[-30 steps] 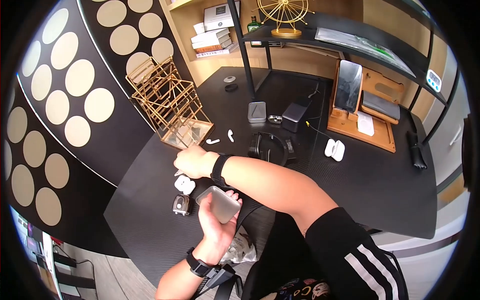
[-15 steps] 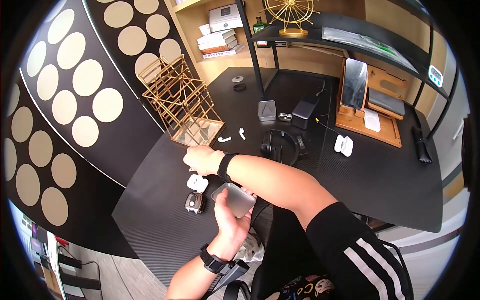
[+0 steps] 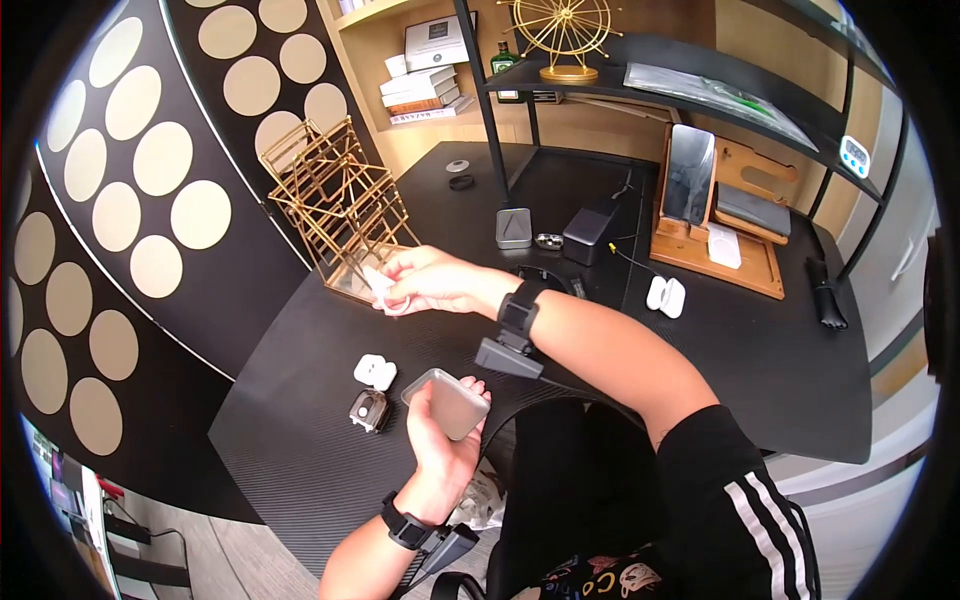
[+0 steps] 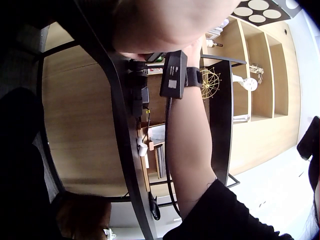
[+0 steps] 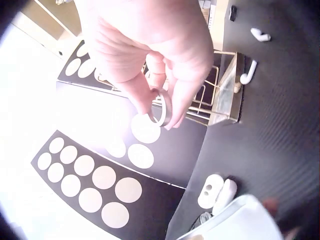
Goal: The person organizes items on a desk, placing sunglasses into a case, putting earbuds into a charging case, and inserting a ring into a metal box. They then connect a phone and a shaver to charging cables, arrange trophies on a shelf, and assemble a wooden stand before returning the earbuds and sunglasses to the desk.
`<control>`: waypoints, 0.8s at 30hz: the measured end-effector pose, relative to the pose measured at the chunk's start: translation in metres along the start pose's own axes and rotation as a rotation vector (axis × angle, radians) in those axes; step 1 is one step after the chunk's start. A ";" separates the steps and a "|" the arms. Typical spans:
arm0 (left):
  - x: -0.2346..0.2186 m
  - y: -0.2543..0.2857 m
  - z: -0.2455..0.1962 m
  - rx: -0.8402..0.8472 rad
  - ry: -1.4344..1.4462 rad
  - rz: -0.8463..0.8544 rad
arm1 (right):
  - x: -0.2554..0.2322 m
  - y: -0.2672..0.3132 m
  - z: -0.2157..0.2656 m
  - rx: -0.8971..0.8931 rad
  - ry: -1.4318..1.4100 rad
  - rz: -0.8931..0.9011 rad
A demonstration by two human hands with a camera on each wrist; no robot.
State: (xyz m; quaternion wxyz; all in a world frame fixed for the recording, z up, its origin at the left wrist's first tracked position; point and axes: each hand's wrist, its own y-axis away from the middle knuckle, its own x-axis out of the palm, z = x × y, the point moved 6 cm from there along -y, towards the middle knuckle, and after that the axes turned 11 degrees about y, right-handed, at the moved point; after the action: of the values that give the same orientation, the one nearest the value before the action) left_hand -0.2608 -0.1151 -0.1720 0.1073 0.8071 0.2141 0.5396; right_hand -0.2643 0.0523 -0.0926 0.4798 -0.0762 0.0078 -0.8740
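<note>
My left hand [image 3: 442, 462] holds a shallow metal tin [image 3: 462, 412] with rounded corners, its thumb over the near rim and its fingers beneath. Above the desk, my right hand [image 3: 432, 280] pinches a small pale ring-shaped band [image 5: 167, 107] between thumb and fingers. Below the right hand, an open white earbud case [image 3: 375, 371] lies beside a brown translucent case [image 3: 369, 410]. Two loose white earbuds, one bent earbud [image 5: 260, 35] and one straighter earbud [image 5: 248, 73], lie on the desk in the right wrist view; the right arm hides them in the head view.
A gold wire rack [image 3: 345, 205] stands at the desk's left edge. Farther back are a grey tin [image 3: 514, 229], a dark box [image 3: 587, 236] and a wooden phone stand [image 3: 715, 250]. Another open white earbud case [image 3: 665, 297] lies to the right. A black shelf [image 3: 600, 82] overhangs the back.
My right hand has risen from the desk and turned, bringing the pale band into sight. The left hand keeps hold of the tin.
</note>
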 end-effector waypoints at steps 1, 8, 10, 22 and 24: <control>-0.001 -0.001 0.000 -0.002 0.001 0.007 | -0.004 0.009 0.007 -0.016 -0.060 0.016; 0.000 -0.001 0.000 -0.005 -0.002 -0.004 | -0.030 0.044 0.029 -0.102 0.000 -0.097; 0.001 0.000 0.000 -0.003 -0.013 -0.003 | -0.041 0.047 0.030 -0.113 -0.045 -0.143; -0.001 -0.004 0.001 -0.019 -0.039 0.020 | -0.142 0.064 0.051 0.485 1.547 -0.720; -0.001 -0.003 0.001 -0.016 -0.048 0.022 | -0.144 0.060 0.042 0.528 1.613 -0.659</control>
State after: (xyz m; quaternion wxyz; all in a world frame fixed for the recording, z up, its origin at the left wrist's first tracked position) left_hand -0.2606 -0.1122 -0.1744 0.1128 0.8214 0.1982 0.5227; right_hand -0.1325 0.1431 -0.0746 0.0563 0.6724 0.1186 -0.7285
